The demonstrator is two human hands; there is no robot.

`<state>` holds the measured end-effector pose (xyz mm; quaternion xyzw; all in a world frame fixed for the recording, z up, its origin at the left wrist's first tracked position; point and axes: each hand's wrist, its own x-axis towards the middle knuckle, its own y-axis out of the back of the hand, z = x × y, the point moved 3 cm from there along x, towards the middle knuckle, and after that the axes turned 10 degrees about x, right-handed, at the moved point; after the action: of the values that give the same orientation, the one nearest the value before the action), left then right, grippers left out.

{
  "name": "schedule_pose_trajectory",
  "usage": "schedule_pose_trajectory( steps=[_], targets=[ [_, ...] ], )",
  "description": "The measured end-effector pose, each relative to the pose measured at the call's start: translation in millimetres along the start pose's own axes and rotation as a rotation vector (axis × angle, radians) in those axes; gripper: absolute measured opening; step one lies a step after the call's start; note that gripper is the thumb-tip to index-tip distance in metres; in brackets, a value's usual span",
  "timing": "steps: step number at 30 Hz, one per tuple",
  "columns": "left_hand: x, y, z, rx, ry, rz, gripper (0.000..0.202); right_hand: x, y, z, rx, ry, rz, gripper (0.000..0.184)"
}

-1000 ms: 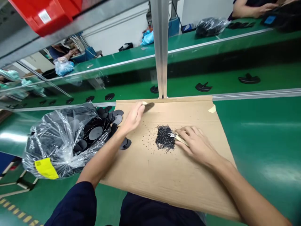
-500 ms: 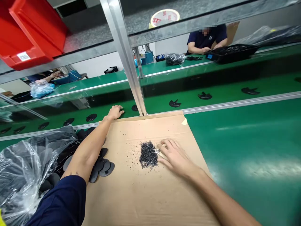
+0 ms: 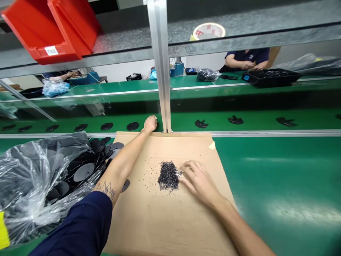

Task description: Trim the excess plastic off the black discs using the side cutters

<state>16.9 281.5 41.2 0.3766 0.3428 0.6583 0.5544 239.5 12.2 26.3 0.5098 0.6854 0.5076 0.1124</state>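
My left hand reaches over the far edge of the cardboard to the green belt, beside the metal post. Its fingers are curled closed, and what they hold, if anything, is hidden. Just left of it lies a flat black plastic piece. My right hand rests on the cardboard sheet, closed around small metal nippers; only their tips show. Those tips touch the right side of a pile of black plastic bits.
A clear plastic bag of black discs lies left. Black finned pieces sit along the belt. An upright metal post carries a shelf with a red bin and tape roll. Co-workers sit opposite.
My left hand has moved right along the belt, and its fingers have curled closed where a black piece lay. The right hand stays by the pile with the nippers. The view has tilted.
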Motion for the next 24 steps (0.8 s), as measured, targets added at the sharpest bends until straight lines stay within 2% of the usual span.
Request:
schedule_pose_trajectory(
  steps=[4, 6, 8, 9, 11, 13, 15, 17, 20, 22, 24],
  targets=[
    [-7, 44.6, -21, -0.161, 0.099, 0.14, 0.012, 3, 1, -6, 0.191, 0.044, 0.151, 0.025],
    [-26, 61.2, -29, -0.317, 0.081, 0.159, 0.01, 5, 0, -7, 0.371, 0.003, 0.215, 0.024],
    [-65, 70.1, -29, -0.678, -0.102, 0.1, 0.007, 7, -3, -7, 0.606, -0.096, 0.215, 0.028],
    [-92, 71.4, -25, -0.765, -0.223, 0.033, 0.01, 8, -4, -7, 0.74, -0.148, 0.186, 0.034],
    [-156, 66.9, -15, -0.777, -0.386, -0.13, 0.019, 10, -8, -11, 0.998, -0.225, 0.077, 0.049],
    [-217, 57.2, -7, -0.734, -0.483, -0.286, 0.021, 11, -11, -19, 1.186, -0.263, -0.088, 0.061],
    [-260, 52.0, -5, -0.668, -0.572, -0.333, 0.02, 11, -15, -27, 1.264, -0.315, -0.255, 0.06],
    [-279, 55.5, -15, -0.513, -0.639, -0.311, 0.019, 11, -20, -31, 1.278, -0.392, -0.325, 0.052],
    [-272, 75.9, -49, -0.027, -0.642, -0.217, 0.016, 12, -24, -29, 1.293, -0.486, -0.208, 0.045],
    [-258, 93.2, -80, 0.374, -0.515, -0.158, 0.013, 13, -25, -25, 1.306, -0.51, -0.112, 0.044],
    [-249, 106.1, -108, 0.641, -0.353, -0.173, 0.008, 14, -24, -20, 1.308, -0.506, -0.046, 0.043]
  ],
)
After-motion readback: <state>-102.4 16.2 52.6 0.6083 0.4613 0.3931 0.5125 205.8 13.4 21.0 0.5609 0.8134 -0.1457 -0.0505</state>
